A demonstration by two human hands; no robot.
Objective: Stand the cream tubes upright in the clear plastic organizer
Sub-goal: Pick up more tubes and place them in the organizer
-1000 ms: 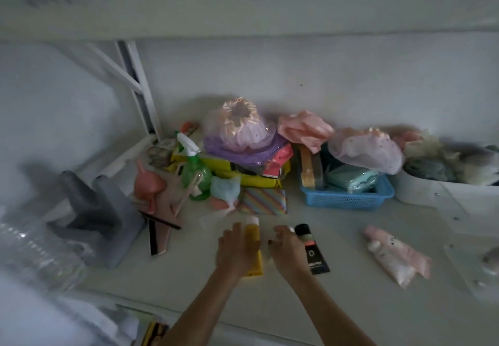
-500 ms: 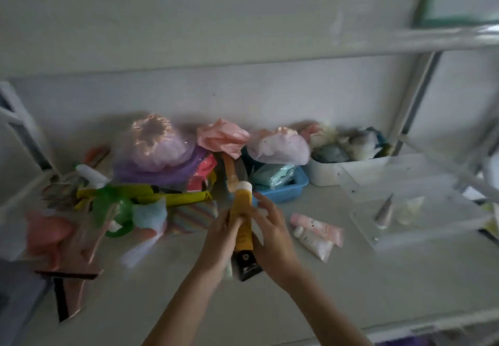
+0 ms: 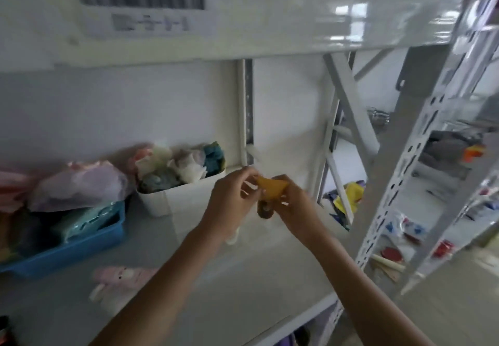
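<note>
My left hand point(image 3: 232, 199) and my right hand point(image 3: 291, 202) are together above the shelf, to the right of the white bin, both pinching a yellow cream tube point(image 3: 271, 187). A dark tube end point(image 3: 266, 212) shows just below it, between my palms. A small white cap point(image 3: 232, 240) pokes out under my left wrist. A pink tube point(image 3: 124, 275) and a white tube point(image 3: 102, 291) lie flat on the shelf near its front left. The clear plastic organizer is too faint and blurred to make out under my hands.
A white bin point(image 3: 175, 197) of cloth items stands against the back wall, with a blue basket point(image 3: 67, 251) to its left. Grey perforated rack posts point(image 3: 405, 183) rise at the right. The shelf's front edge point(image 3: 297, 318) runs below my arms.
The view has swung to the right. My hands have carried the yellow and dark tubes from the middle of the shelf to the area right of the white bin.
</note>
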